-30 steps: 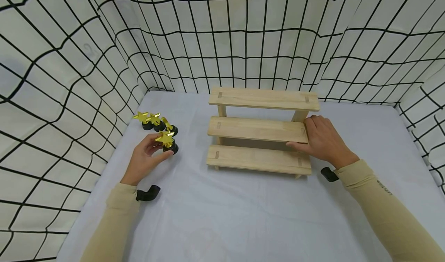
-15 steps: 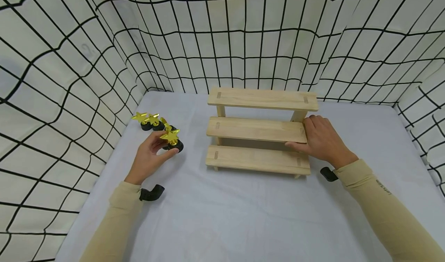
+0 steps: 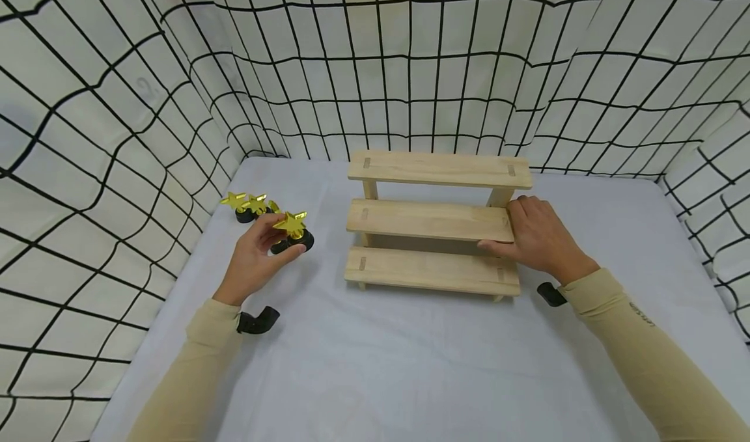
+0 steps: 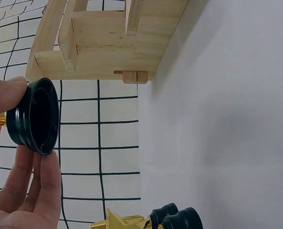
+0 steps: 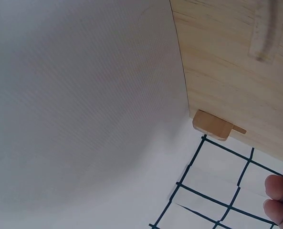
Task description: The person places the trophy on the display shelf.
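Note:
My left hand (image 3: pixel 253 260) pinches a small gold star trophy (image 3: pixel 293 224) by its round black base, thumb on one side and fingers on the other. In the left wrist view the hollow underside of that base (image 4: pixel 42 117) faces the camera, tipped sideways. Just behind the hand, several more star trophies (image 3: pixel 234 200) stand grouped at the table's left, partly hidden by it. My right hand (image 3: pixel 541 239) grips the right end of the middle board of a three-tier wooden display shelf (image 3: pixel 428 219), thumb along the front edge. At the right wrist view's edge only some fingertips (image 5: pixel 278 188) show.
A white cloth covers the table (image 3: pixel 375 364). Black grid netting (image 3: pixel 410 71) over white walls rises behind it and on both sides. Each sleeve has a black wrist mount, the left one (image 3: pixel 259 321) hanging low over the cloth.
My left hand has moved a little right and away from the person, carrying the trophy off the group towards the shelf. The right hand keeps its place on the shelf.

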`<state>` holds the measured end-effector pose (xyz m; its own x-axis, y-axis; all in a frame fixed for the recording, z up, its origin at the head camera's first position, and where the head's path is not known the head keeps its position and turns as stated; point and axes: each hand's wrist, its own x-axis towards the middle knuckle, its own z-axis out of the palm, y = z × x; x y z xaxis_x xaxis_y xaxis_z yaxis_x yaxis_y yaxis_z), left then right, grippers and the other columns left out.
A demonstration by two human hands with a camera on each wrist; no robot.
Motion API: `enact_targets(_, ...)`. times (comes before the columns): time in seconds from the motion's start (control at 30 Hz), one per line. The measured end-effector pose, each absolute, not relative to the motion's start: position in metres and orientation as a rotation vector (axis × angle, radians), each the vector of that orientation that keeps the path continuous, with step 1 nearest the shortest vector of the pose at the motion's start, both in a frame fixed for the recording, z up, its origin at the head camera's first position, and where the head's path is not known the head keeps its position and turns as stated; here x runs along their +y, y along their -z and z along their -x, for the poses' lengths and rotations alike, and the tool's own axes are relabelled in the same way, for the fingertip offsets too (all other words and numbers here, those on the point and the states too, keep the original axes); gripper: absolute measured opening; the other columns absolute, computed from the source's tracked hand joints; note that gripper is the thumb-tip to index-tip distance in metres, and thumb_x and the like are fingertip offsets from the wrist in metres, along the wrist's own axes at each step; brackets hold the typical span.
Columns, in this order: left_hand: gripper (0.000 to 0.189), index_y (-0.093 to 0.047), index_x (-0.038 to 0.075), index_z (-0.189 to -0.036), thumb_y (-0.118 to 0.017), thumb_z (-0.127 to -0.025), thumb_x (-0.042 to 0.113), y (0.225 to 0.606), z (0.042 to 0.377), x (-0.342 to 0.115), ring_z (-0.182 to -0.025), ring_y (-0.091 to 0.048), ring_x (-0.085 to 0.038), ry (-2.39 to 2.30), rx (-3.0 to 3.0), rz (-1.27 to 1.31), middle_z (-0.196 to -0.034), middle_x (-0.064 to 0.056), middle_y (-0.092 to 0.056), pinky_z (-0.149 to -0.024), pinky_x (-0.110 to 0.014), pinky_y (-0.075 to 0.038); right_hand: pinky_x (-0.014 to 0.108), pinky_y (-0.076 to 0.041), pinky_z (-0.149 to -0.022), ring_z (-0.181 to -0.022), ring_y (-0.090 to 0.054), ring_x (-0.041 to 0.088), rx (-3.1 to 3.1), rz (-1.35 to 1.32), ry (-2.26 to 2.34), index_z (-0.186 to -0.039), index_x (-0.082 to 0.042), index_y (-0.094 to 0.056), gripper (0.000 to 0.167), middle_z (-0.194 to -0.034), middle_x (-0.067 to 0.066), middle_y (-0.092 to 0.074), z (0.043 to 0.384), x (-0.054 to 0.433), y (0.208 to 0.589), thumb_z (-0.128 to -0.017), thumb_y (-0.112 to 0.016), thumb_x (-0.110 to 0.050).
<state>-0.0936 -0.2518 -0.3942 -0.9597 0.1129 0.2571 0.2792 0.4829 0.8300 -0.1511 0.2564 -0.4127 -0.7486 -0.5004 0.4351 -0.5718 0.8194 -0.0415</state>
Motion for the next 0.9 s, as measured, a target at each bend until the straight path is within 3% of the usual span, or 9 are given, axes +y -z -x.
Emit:
enact_targets(0.07,0.056,-0.053,-0.001,-0.135,-0.081,-0.087,0.003,0.392,0.095,-0.250,-0.114,-0.057,0.009,1.475,-2.557,0.351,-0.128,0.008,-0.055,-0.102,-0.003,-0.047,0.037,-0.037,-0.061,-0.064,-0.043,0.023,-2.596,-0.799,-0.243,-0.086,0.000,-0.052,0.081,-0.070,0.008,-0.046,0.151,0.256,0.413,-0.083,-0.063,-0.080)
enact_targets(0.23,0.057,-0.052,-0.002,-0.137,-0.080,-0.088,0.003,0.383,0.096,-0.245,-0.115,-0.056,0.009,1.480,-2.563,0.366,-0.130,-0.004,-0.056,-0.103,-0.002,-0.046,0.037,-0.038,-0.062,-0.065,-0.044,0.024,-2.643,-0.779,-0.228,-0.086,0.000,-0.052,0.072,-0.070,0.008,-0.047,0.151,0.253,0.411,-0.076,-0.080,-0.066)
enact_targets(0.3,0.056,-0.052,-0.002,-0.137,-0.080,-0.088,0.003,0.380,0.097,-0.243,-0.115,-0.057,0.009,1.487,-2.560,0.375,-0.130,-0.004,-0.056,-0.103,-0.002,-0.046,0.037,-0.038,-0.063,-0.066,-0.045,0.024,-2.661,-0.771,-0.223,-0.086,0.000,-0.052,0.068,-0.070,0.008,-0.047,0.151,0.252,0.410,-0.072,-0.085,-0.058)
enact_targets(0.43,0.055,-0.053,-0.002,-0.136,-0.080,-0.088,0.002,0.377,0.099,-0.240,-0.116,-0.058,0.008,1.500,-2.542,0.408,-0.128,0.003,-0.056,-0.104,-0.004,-0.047,0.037,-0.038,-0.062,-0.065,-0.045,0.024,-2.655,-0.773,-0.225,-0.086,-0.001,-0.052,0.068,-0.070,0.009,-0.048,0.150,0.252,0.409,-0.072,-0.085,-0.059)
enact_targets(0.7,0.055,-0.053,-0.002,-0.136,-0.080,-0.087,0.000,0.375,0.104,-0.233,-0.117,-0.058,0.009,1.530,-2.523,0.461,-0.131,0.001,-0.058,-0.104,-0.005,-0.048,0.038,-0.039,-0.063,-0.066,-0.047,0.024,-2.681,-0.758,-0.211,-0.087,0.000,-0.054,0.068,-0.071,0.009,-0.050,0.150,0.252,0.408,-0.075,-0.082,-0.062)
enact_targets(0.9,0.055,-0.054,-0.002,-0.134,-0.080,-0.086,-0.002,0.374,0.105,-0.225,-0.116,-0.060,0.006,1.582,-2.498,0.492,-0.129,0.008,-0.057,-0.104,-0.006,-0.049,0.036,-0.039,-0.062,-0.065,-0.047,0.025,-2.676,-0.756,-0.214,-0.086,-0.001,-0.054,0.068,-0.070,0.009,-0.050,0.151,0.252,0.407,-0.074,-0.082,-0.061)
